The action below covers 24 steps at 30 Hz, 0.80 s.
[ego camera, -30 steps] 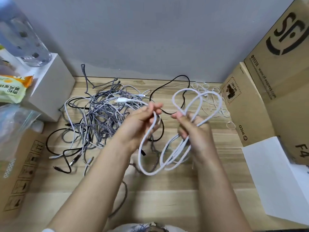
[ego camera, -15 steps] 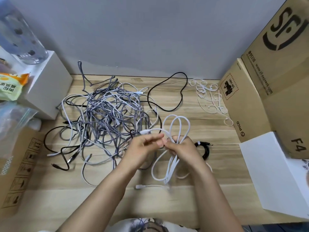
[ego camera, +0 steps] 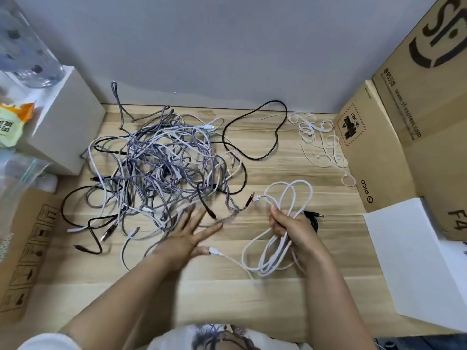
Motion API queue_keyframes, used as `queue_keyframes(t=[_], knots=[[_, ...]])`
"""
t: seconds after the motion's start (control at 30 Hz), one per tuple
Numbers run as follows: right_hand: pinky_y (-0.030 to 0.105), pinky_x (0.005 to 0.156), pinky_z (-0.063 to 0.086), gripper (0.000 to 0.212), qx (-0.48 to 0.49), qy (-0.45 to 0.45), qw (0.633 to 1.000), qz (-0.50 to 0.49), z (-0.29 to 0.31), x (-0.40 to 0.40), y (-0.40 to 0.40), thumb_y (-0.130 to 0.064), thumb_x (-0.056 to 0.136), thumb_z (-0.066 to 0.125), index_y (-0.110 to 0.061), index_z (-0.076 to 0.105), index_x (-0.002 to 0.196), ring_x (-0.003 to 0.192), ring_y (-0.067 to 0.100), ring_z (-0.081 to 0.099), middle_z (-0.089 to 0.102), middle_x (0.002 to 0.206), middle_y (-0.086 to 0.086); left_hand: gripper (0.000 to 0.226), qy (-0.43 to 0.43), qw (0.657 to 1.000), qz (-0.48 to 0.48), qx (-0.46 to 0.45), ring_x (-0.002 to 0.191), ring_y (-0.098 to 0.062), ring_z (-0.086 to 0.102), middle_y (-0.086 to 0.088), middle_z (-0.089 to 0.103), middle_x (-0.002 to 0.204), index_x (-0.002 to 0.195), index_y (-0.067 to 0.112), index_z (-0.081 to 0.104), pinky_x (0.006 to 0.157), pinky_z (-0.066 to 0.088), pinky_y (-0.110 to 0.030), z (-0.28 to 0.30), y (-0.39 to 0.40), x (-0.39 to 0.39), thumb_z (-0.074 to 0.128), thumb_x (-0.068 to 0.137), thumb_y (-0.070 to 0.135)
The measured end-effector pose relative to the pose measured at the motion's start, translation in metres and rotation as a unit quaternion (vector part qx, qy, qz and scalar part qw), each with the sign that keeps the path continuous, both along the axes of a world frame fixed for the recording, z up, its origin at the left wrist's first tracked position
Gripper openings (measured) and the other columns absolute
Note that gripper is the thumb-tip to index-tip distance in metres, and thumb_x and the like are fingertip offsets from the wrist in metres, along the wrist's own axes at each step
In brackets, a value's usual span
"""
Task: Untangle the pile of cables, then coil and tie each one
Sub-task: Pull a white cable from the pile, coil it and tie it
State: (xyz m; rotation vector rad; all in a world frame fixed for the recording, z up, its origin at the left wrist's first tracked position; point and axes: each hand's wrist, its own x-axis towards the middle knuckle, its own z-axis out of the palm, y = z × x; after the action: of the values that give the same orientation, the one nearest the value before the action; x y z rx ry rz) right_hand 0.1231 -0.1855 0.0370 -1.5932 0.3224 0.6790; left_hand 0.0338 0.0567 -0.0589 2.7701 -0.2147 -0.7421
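Observation:
A tangled pile of grey braided, white and black cables (ego camera: 161, 168) lies on the wooden table at centre left. My right hand (ego camera: 288, 226) grips a white cable (ego camera: 290, 198) gathered into several loops, some rising above the fist and others hanging below onto the table. One white plug end (ego camera: 214, 251) of it trails left. My left hand (ego camera: 192, 236) is spread flat with straight fingers, at the pile's near edge, holding nothing. A coiled black cable (ego camera: 313, 218) lies just behind my right hand, mostly hidden.
White cable ties (ego camera: 321, 145) are scattered at the back right. Cardboard boxes (ego camera: 404, 122) and a white box (ego camera: 417, 261) stand on the right. A white box (ego camera: 63, 122) with a bottle on it and a cardboard box (ego camera: 27, 248) are on the left. A grey wall closes the back.
My left hand has let go of the white cable and moved left, fingers spread. My right hand has carried the looped cable to the right, now holding it alone.

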Motion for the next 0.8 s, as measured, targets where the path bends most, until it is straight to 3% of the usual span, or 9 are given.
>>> queue_keyframes(t=[0.07,0.1,0.17,0.27,0.37,0.43,0.57,0.67,0.8], knots=[[0.012,0.039,0.028,0.037,0.019,0.012,1.0,-0.006,0.002,0.0,0.003,-0.025,0.09,0.06,-0.007,0.054,0.058,0.037,0.004,0.031,0.04,0.044,-0.003,0.059,0.017,0.998,0.049,-0.021,0.129,-0.021,-0.041,0.004,-0.043,0.143,0.124,0.071,-0.02,0.113,-0.008,-0.039,0.004,0.003,0.019,0.027,0.089,0.064],[0.012,0.039,0.028,0.036,0.031,0.016,0.999,-0.001,0.005,0.0,0.005,-0.025,0.09,0.059,-0.006,0.053,0.059,0.036,0.004,0.031,0.041,0.043,-0.004,0.065,0.033,0.996,0.076,-0.024,0.133,-0.022,-0.034,0.001,-0.038,0.148,0.136,0.059,-0.012,0.115,-0.002,-0.039,0.009,0.002,0.028,0.037,0.093,0.053],[0.011,0.038,0.027,0.035,0.041,0.026,0.998,0.028,0.011,-0.003,0.008,-0.026,0.091,0.057,-0.007,0.052,0.062,0.036,0.003,0.03,0.041,0.041,-0.008,0.07,0.062,0.991,0.118,-0.025,0.14,-0.029,-0.025,-0.003,-0.03,0.153,0.147,0.038,-0.005,0.115,0.003,-0.041,0.017,-0.002,0.043,0.042,0.096,0.044],[0.01,0.036,0.026,0.036,0.035,0.03,0.996,0.079,0.018,-0.007,0.01,-0.026,0.094,0.053,-0.007,0.049,0.063,0.033,0.001,0.029,0.039,0.037,-0.01,0.06,0.105,0.979,0.174,-0.032,0.143,-0.035,-0.014,-0.007,-0.018,0.157,0.149,0.033,0.016,0.115,0.005,-0.046,0.034,-0.017,0.061,0.043,0.097,0.044],[0.01,0.033,0.024,0.038,0.037,0.026,0.992,0.114,0.022,-0.011,0.013,-0.026,0.094,0.053,-0.006,0.048,0.062,0.031,0.002,0.027,0.036,0.036,-0.009,0.043,0.053,0.975,0.205,-0.069,0.132,-0.03,0.039,-0.012,0.041,0.145,0.134,0.022,0.051,0.103,0.035,-0.033,0.062,-0.036,0.068,0.048,0.095,0.04],[0.01,0.034,0.023,0.038,0.044,0.026,0.991,0.128,0.021,-0.013,0.014,-0.025,0.093,0.054,-0.006,0.048,0.061,0.032,0.002,0.026,0.034,0.036,-0.008,0.04,-0.043,0.967,0.211,-0.139,0.118,-0.023,0.054,-0.006,0.059,0.129,0.129,0.02,0.054,0.096,0.043,-0.032,0.085,-0.048,0.063,0.057,0.092,0.033],[0.012,0.034,0.02,0.037,0.061,0.034,0.983,0.17,0.023,-0.02,0.019,-0.031,0.089,0.056,-0.008,0.05,0.061,0.031,0.003,0.026,0.032,0.037,-0.005,0.015,-0.156,0.944,0.197,-0.215,0.09,-0.019,0.061,0.001,0.068,0.094,0.096,0.018,0.065,0.08,0.047,-0.034,0.114,-0.059,0.048,0.069,0.084,0.024],[0.013,0.036,0.02,0.033,0.053,0.046,0.974,0.215,0.024,-0.024,0.018,-0.036,0.086,0.057,-0.009,0.056,0.066,0.033,0.001,0.031,0.041,0.043,-0.004,0.011,-0.191,0.935,0.197,-0.222,0.074,-0.016,0.05,0.006,0.055,0.074,0.083,0.012,0.063,0.065,0.034,-0.028,0.128,-0.055,0.039,0.071,0.081,0.019],[0.016,0.061,0.043,0.014,0.024,0.08,0.95,0.301,0.022,-0.036,0.016,-0.02,0.08,0.069,-0.016,0.065,0.093,0.06,-0.001,0.056,0.059,0.072,-0.007,0.011,-0.178,0.948,0.152,-0.216,0.06,-0.006,0.048,0.013,0.048,0.065,0.082,0.012,0.057,0.059,0.034,-0.021,0.14,-0.053,0.027,0.06,0.086,0.002]])
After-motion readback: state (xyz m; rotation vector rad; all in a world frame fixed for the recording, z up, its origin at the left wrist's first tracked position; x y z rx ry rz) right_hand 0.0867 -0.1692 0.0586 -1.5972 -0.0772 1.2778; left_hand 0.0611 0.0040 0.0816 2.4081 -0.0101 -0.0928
